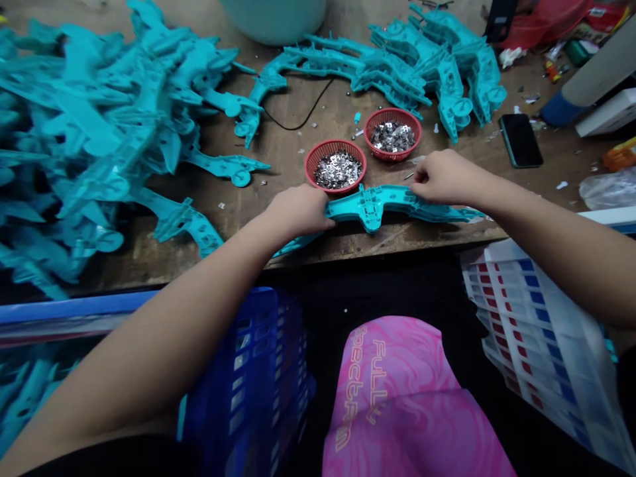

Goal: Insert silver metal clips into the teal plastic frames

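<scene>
A long teal plastic part lies along the front edge of the wooden table. My left hand is closed round its left end. My right hand pinches something small and thin at the part's upper right side; I cannot make out what it is. Just behind the part stand two small red baskets, the left basket and the right basket, both filled with small shiny metal pieces.
A big heap of teal parts covers the table's left; another pile lies at the back right. A black phone lies to the right. A blue crate stands below left, a striped white sack below right.
</scene>
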Tool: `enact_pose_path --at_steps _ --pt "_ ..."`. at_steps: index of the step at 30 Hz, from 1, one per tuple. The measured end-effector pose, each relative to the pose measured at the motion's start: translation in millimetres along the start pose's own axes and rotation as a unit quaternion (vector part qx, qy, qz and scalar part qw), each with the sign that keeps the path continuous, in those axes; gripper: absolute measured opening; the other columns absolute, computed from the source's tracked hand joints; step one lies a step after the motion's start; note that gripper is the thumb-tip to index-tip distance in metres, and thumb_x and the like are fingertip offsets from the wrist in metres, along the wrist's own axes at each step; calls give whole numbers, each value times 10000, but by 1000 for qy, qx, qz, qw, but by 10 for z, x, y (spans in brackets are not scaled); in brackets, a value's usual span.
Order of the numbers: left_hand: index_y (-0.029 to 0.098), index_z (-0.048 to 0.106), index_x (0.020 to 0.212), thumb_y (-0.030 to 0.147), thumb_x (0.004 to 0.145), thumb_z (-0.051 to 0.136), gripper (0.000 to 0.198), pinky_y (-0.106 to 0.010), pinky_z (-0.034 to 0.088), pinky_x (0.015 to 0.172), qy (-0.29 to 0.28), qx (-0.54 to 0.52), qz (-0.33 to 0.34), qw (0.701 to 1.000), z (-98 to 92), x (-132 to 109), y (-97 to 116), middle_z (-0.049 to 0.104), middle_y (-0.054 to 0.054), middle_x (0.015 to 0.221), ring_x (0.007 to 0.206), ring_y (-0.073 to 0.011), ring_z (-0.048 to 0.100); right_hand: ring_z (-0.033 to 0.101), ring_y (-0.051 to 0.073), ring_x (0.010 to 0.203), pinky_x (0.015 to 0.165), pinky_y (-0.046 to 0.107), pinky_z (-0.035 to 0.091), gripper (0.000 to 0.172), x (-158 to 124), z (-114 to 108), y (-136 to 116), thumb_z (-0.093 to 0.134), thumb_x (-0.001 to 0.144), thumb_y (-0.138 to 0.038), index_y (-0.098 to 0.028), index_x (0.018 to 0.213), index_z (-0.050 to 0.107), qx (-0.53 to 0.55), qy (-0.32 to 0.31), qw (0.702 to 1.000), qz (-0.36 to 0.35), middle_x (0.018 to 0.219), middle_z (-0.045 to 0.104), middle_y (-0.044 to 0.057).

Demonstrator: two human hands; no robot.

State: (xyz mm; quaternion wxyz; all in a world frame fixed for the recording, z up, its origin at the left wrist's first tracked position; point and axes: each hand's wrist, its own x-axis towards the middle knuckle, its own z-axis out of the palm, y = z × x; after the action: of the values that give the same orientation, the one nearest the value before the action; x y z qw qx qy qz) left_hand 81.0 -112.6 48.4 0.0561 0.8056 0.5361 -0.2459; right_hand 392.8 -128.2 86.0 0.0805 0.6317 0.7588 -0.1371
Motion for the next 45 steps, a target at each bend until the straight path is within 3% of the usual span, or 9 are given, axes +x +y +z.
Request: enact_pose_path --at_steps 3,9,15,20,23,28,35,40,45 --pt "147 931 1550 502 1057 884 609 -481 716 968 -4 -9 -1 1000 0 -5 -2 951 -254 1397 1252 -488 933 862 376 1046 891 443 565 331 -4 15 61 748 1174 -331 -176 1249 1031 -11 -13 999 -29 1135 957 169" --pt "155 913 1576 555 1101 832 627 -521 721 1042 -26 -16 10 999 -52 -8 -40 934 -258 1468 1345 -510 909 837 344 1036 896 430 528 325 -20 27 103 754 1099 -183 -222 1268 1029 -25 -21 998 -59 1103 940 134" --pt "162 912 1552 578 1171 793 577 -433 675 991 -59 -18 20 998 -113 -42 -19 955 -218 1403 1250 -452 931 822 356 1052 901 435 519 298 -28 42 67 747 1110 -184 -203 1239 1015 -30 -29 997 -68 1045 903 155" --pt "166 909 1524 671 1208 768 612 -429 599 884 -39 -10 20 999 -111 -144 -89 959 -223 1340 1210 -447 913 814 381 1119 952 467 560 240 9 101 168 788 1087 -202 -236 1140 1020 -7 -29 992 -122 1033 890 155" --pt "236 917 1519 749 1264 648 633 -415 573 896 47 -39 17 998 -229 -167 -327 945 -180 1405 1247 -408 880 807 370 1065 912 473 562 222 36 110 192 810 1081 -213 -259 1141 1018 -2 -24 992 -126 1035 887 148" --pt "264 944 1538 408 1271 618 445 -464 583 972 182 -37 12 982 -423 221 -633 879 -179 1567 1402 -397 786 803 352 1035 850 441 529 155 -11 56 103 845 1091 -245 -238 1158 985 -31 -31 991 -127 1142 906 166" --pt "152 996 1359 241 1157 626 431 -504 578 1117 109 58 61 990 -258 1027 -425 895 -245 1489 1509 -473 699 851 375 1071 842 447 539 72 -32 88 100 982 1046 -276 -234 1076 933 4 -19 989 -147 1221 930 162" --pt "104 990 1345 248 1154 602 456 -513 570 1097 99 87 71 989 -231 1121 -408 896 -283 1438 1460 -483 727 846 387 1078 763 461 517 100 -29 51 104 939 1100 -335 -245 1143 933 -21 -36 987 -157 1263 934 166" --pt "121 978 1301 252 1111 669 386 -516 562 1107 80 99 87 988 -263 1096 -398 895 -270 1452 1483 -475 717 846 402 1108 861 495 581 75 -15 37 81 972 1063 -308 -249 1086 932 9 -34 987 -156 1244 923 173"
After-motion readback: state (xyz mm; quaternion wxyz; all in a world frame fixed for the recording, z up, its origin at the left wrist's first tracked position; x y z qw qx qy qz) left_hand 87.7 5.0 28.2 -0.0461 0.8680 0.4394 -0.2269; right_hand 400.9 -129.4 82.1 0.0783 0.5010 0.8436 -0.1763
